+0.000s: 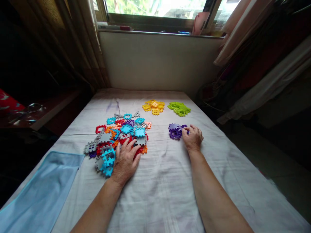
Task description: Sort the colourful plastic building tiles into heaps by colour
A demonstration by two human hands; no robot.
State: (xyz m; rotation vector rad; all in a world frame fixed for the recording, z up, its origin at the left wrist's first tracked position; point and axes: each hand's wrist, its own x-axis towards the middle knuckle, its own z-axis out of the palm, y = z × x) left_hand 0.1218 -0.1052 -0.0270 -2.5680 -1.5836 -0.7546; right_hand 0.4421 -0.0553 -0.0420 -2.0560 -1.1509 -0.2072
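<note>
A mixed heap of plastic interlocking tiles point(126, 128) in blue, red, grey, orange and purple lies left of centre on the sheet. My left hand point(125, 161) rests on the heap's near side, fingers spread, palm down, holding nothing visible. To the right is a small pile of purple tiles point(175, 131). At its right edge, my right hand point(193, 137) has its fingers curled in on a purple tile point(184, 127), which the fingers partly cover. Farther back sit a pile of yellow tiles point(154, 106) and a pile of lime-green tiles point(179, 109).
A pale, wrinkled sheet point(165, 194) covers the surface. A light blue cloth point(46, 184) lies at the left edge. Behind stands a low wall point(157, 61) below a window, with a curtain point(80, 42) at left and hanging fabrics point(245, 32) at right.
</note>
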